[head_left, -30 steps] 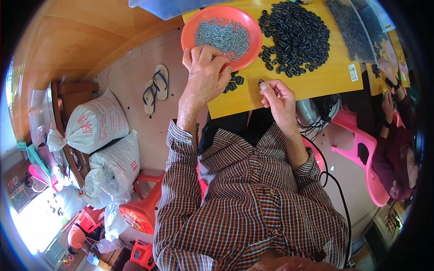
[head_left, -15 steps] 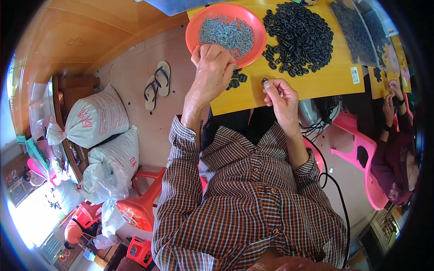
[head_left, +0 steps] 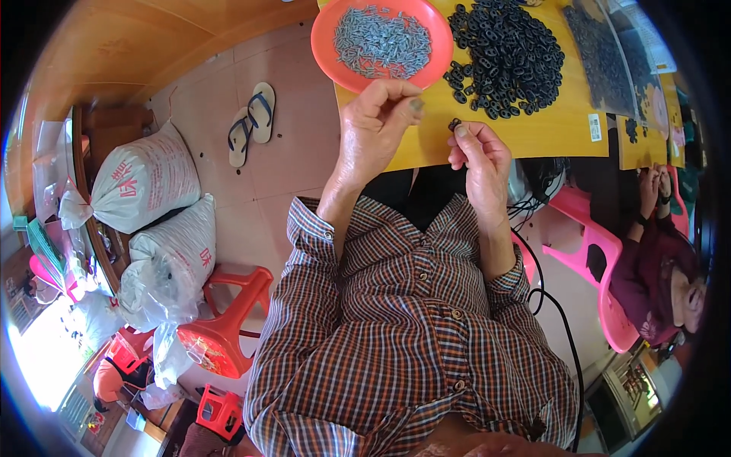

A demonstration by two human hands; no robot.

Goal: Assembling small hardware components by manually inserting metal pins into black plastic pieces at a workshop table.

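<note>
1. The left hand (head_left: 375, 126) hovers over the near edge of the yellow table (head_left: 533, 137), just below the orange bowl (head_left: 329, 46). Its fingers are curled with thumb and forefinger tips drawn together; whether anything sits between them cannot be told.
2. The right hand (head_left: 478, 156) is just to the right of it, pinching a small black ring piece (head_left: 454, 123) between thumb and fingertips, raised above the table edge.
3. The orange bowl holds a heap of small grey metal pieces (head_left: 381, 39).
4. To the right of the bowl, a pile of black ring pieces (head_left: 510, 53) lies on the tabletop.
5. On the floor at the left stand two white sacks (head_left: 152, 183), a pair of sandals (head_left: 251, 122) and a red stool (head_left: 225, 335).
6. At the far right another person (head_left: 655, 266) sits beside a pink chair (head_left: 601, 259).
</note>
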